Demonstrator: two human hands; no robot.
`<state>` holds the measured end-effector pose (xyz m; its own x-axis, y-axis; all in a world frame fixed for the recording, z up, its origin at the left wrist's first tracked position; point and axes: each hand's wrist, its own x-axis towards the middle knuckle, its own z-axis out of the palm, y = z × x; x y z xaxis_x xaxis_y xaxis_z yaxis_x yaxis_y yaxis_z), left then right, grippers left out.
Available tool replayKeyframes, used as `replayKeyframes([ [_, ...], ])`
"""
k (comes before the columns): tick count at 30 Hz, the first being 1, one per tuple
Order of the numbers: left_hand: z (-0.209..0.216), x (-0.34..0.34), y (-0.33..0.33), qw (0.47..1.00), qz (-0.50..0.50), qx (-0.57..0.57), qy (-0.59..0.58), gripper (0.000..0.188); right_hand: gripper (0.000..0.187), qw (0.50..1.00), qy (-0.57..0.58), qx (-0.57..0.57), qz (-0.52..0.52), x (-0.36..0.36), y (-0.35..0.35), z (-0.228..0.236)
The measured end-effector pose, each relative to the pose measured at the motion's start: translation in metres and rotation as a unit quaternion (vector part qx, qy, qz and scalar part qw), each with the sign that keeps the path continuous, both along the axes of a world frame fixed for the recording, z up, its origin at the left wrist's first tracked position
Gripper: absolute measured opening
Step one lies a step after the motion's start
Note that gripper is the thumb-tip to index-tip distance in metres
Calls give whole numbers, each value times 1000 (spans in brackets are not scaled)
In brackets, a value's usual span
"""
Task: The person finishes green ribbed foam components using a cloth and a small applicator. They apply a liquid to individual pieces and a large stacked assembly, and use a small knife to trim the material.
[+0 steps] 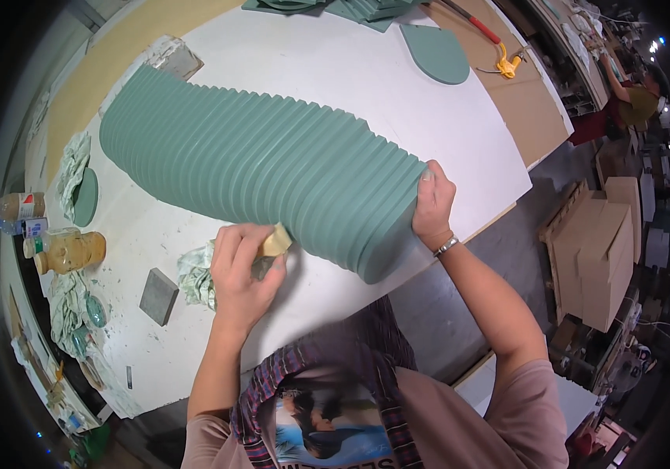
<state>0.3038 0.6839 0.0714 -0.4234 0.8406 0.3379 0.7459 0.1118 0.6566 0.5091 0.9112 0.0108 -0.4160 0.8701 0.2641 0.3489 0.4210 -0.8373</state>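
Observation:
A long row of green panels (264, 152) with rounded ends stands on edge, packed side by side, across the white tabletop. My left hand (242, 262) pinches a small tan block (275, 241), which looks like a sponge or a folded abrasive pad. The block is at the rounded near edge of the row, around its middle. At the row's right end, my right hand (435, 205) grips the last panels, fingers over their upper corner. A crumpled greenish cloth (196, 275) lies just left of my left hand, with a dark grey rectangular block (159, 297) beyond it.
A loose green panel (436, 53) lies flat at the back right, near a yellow air gun (508, 66) on a red hose. Bottles and jars (69, 252) and stained rags (73, 309) line the left side. Cardboard boxes (596, 262) stand on a pallet. Another person (638, 105) works far right.

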Motion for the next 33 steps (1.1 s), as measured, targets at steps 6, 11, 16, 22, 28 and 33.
replayKeyframes([
  [6, 29, 16, 83, 994, -73, 79, 35, 37, 40, 1000, 2, 27, -3, 4, 3, -5],
  [11, 28, 23, 119, 987, -117, 80, 72, 35, 43, 1000, 4, 12, 1, -1, 0, -6],
  [16, 35, 21, 108, 988, -131, 13, 86, 33, 42, 999, -16, 22, -25, 4, 1, -5],
  [22, 32, 27, 155, 984, -115, 72, 113, 34, 36, 999, -28, 15, -17, 1, -1, 1],
  [28, 26, 27, 153, 986, -111, 20, 127, 32, 46, 1000, -4, -3, -28, 0, -3, -2],
  [33, 36, 20, 104, 988, -119, -1, 103, 34, 44, 1000, -13, 9, -22, 0, -2, -1],
])
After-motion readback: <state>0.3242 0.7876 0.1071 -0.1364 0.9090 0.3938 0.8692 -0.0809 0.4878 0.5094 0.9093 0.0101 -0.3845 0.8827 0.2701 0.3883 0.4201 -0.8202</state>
